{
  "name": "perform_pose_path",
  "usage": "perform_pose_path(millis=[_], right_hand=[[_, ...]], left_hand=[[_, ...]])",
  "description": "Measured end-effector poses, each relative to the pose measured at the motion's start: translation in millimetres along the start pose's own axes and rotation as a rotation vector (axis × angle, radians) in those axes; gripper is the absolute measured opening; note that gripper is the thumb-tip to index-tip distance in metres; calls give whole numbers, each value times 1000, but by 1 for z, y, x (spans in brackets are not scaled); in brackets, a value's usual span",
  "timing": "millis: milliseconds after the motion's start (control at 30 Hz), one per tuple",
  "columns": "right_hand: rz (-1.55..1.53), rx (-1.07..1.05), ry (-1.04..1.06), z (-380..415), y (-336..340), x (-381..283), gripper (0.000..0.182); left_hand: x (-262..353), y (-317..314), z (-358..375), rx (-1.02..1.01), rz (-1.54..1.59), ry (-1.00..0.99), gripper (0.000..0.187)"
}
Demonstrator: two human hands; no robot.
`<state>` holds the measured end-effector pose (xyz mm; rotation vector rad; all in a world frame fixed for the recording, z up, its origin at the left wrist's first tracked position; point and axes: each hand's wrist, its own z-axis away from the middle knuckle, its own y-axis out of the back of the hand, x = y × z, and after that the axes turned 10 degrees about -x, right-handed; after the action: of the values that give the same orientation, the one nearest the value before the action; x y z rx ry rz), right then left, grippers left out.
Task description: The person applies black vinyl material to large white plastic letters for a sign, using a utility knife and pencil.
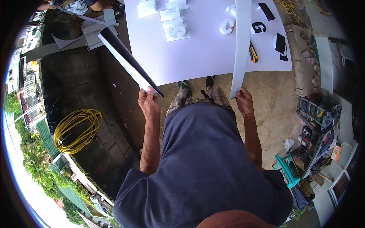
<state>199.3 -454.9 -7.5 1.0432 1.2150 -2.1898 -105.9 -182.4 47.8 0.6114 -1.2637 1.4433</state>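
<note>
My left hand point(149, 104) grips the near end of a long strip point(127, 62), white on one face and dark on the other, which slants up to the left. My right hand point(244, 101) pinches the lower end of a long white strip point(242, 45) that runs up across the white table point(205, 62). Just right of that strip lies a yellow and black cutter knife point(253, 53). A black letter G point(259, 27) and a white letter point(227, 26) rest on either side of it. A white S point(177, 32) sits further left.
Black pieces point(280, 43) lie at the table's right side. A coiled yellow hose point(78, 131) is on the left. White sheets point(92, 34) are at the upper left, near part of another person. A green stool point(288, 171) and a cluttered shelf point(323, 133) stand on the right.
</note>
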Motion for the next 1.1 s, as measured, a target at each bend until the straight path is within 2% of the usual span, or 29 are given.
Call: perform_pose_path(millis=[67, 133, 200, 300, 467, 533, 567, 633, 667, 733, 800, 833, 867, 933, 967, 1000, 1100], right_hand=[[20, -23, -7, -14, 8, -6, 30], [31, -120, -30, -30, 19, -10, 35], [68, -161, -22, -46, 24, -18, 34], [39, -212, -97, -61, 32, -34, 32], [62, -271, -35, -79, 44, -60, 34], [40, -279, -48, -81, 50, -70, 35], [21, -286, -47, -85, 53, -74, 35], [32, -255, -31, -88, 60, -77, 35], [49, -230, -11, -88, 64, -79, 35], [83, -163, -30, -88, 63, -87, 35], [132, -116, -51, -88, 64, -88, 35], [197, -96, -51, -88, 67, -87, 36], [196, -80, -51, -89, 70, -87, 36], [274, -81, -105, -87, 74, -86, 35], [269, -73, -106, -86, 73, -86, 35], [272, -59, -120, -84, 70, -87, 34], [253, -37, -167, -79, 72, -83, 34]], left_hand=[[-19, 11, 7, 77, 98, 70, 5], [-37, 3, 9, 228, 99, 231, 9], [-56, -13, 6, 269, 136, 370, 16], [-81, -38, -7, 217, 211, 546, 24], [-102, -103, -28, 174, 193, 724, 27], [-111, -134, -34, 45, 217, 844, 26], [-119, -147, -38, 50, 213, 849, 26], [-139, -171, -43, -169, 197, 944, 28], [-145, -184, -47, -165, 195, 960, 28], [-150, -210, -54, -278, 93, 1027, 34], [-161, -222, -60, -322, 141, 1037, 43], [-165, -224, -66, -391, 161, 1109, 55], [-161, -227, -65, -398, 157, 1122, 55], [-133, -236, -57, -673, -90, 1201, 60], [-112, -240, -48, -796, -334, 1073, 55], [-95, -241, -39, -799, -341, 1081, 55], [-70, -229, -31, -701, -925, 116, 26]])
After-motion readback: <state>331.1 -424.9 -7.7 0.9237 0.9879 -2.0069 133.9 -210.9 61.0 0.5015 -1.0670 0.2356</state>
